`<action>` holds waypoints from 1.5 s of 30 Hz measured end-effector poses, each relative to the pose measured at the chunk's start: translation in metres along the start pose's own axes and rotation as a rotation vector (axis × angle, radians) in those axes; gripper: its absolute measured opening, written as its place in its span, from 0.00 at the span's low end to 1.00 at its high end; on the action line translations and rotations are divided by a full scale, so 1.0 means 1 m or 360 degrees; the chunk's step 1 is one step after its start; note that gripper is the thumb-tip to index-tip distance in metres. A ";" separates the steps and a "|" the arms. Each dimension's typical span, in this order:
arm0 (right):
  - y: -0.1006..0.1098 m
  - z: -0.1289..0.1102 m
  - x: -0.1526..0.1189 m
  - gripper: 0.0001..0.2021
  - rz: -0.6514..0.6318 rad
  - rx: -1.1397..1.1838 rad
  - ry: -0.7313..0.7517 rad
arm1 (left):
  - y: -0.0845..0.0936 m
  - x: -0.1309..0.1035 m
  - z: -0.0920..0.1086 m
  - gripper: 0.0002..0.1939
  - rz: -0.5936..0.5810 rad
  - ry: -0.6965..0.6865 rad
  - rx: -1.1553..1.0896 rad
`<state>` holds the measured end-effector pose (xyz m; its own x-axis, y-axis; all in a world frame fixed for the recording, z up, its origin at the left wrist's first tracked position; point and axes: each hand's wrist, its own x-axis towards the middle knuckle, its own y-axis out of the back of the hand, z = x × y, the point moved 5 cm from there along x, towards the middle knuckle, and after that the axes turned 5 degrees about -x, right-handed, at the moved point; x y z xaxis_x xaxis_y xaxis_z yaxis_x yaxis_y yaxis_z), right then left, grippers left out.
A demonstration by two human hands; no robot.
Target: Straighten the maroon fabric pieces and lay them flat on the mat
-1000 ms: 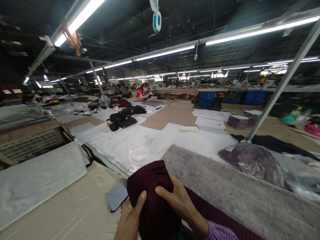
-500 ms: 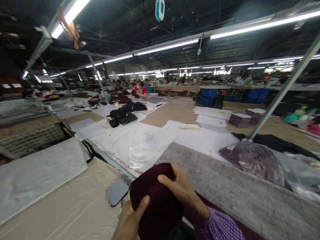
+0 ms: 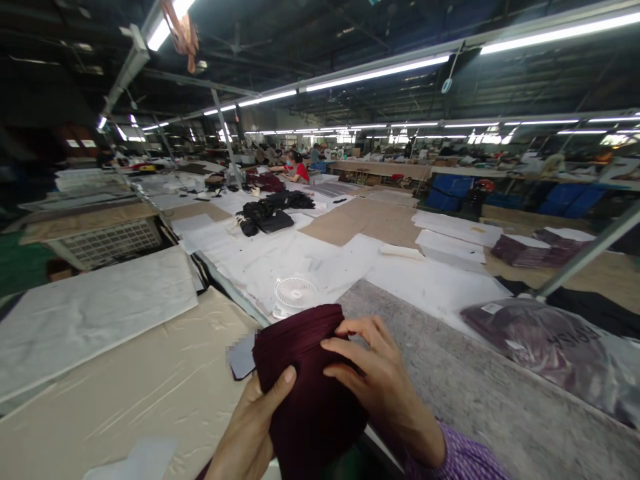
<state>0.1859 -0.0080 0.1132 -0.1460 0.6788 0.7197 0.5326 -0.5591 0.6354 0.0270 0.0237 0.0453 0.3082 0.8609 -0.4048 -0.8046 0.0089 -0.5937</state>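
A long worktop runs away down a dim factory hall under strip lights, covered in cream sheeting, white paper and a grey felt-like strip. A small white fan stands just beyond the hands. Close to the near edge, a dark maroon garment of fine ribbed knit is held bunched and rounded, its long axis running from the person up and away across the worktop. The left hand is clamped on its left side, thumb on top. The right hand grips its right side, fingers curled over the cloth. A bagged maroon bundle lies well apart at right.
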 end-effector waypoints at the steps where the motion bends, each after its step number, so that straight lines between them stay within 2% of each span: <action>1: -0.002 0.000 0.001 0.08 -0.0058 -0.0027 0.0014 | 0.000 0.000 0.000 0.25 -0.0021 -0.0006 0.0018; 8: -0.014 0.005 0.009 0.08 -0.0345 -0.0055 -0.0027 | -0.001 -0.001 0.000 0.21 -0.0188 -0.0004 0.0185; 10: -0.014 0.000 0.011 0.07 -0.0318 -0.0128 0.0031 | 0.000 0.000 0.000 0.22 -0.0193 0.0002 0.0142; 13: -0.011 -0.011 0.010 0.07 -0.0175 -0.0184 0.0196 | 0.003 0.002 0.004 0.25 -0.0096 -0.0028 -0.0008; 17: -0.009 -0.014 0.008 0.05 -0.0142 0.0085 0.0165 | 0.004 0.001 0.010 0.28 -0.0021 -0.0073 -0.0077; 20: -0.009 -0.015 0.012 0.01 -0.0159 0.0037 0.0180 | 0.002 -0.002 0.008 0.23 -0.0117 -0.0062 -0.0059; 24: -0.015 -0.016 0.018 0.05 -0.0240 -0.0010 0.0157 | 0.001 -0.006 0.001 0.16 -0.0248 -0.0021 -0.0045; 31: -0.020 -0.019 0.019 0.09 -0.0324 0.0012 0.0173 | 0.006 -0.008 -0.002 0.14 -0.0308 0.0005 -0.0039; 35: -0.022 -0.026 0.017 0.12 -0.0306 -0.0145 0.0342 | 0.003 -0.007 -0.006 0.14 -0.0301 0.0000 -0.0083; 38: -0.022 -0.030 0.011 0.11 -0.0260 -0.0105 0.0502 | 0.000 -0.005 -0.007 0.14 -0.0245 -0.0022 -0.0119; 40: -0.022 -0.023 0.006 0.09 -0.0273 -0.0018 0.0404 | 0.000 -0.006 -0.005 0.15 -0.0196 -0.0039 -0.0117; 42: -0.022 -0.009 -0.001 0.04 -0.0364 0.0080 0.0102 | 0.002 -0.008 -0.001 0.17 -0.0133 -0.0039 -0.0132; 45: -0.024 0.009 -0.015 0.06 -0.0699 0.0453 -0.0424 | 0.009 -0.011 0.005 0.19 -0.0050 0.0001 -0.0198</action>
<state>0.1830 -0.0002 0.0846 -0.2084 0.9349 0.2873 0.6778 -0.0737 0.7315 0.0142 0.0163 0.0482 0.3327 0.8609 -0.3849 -0.7254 -0.0272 -0.6878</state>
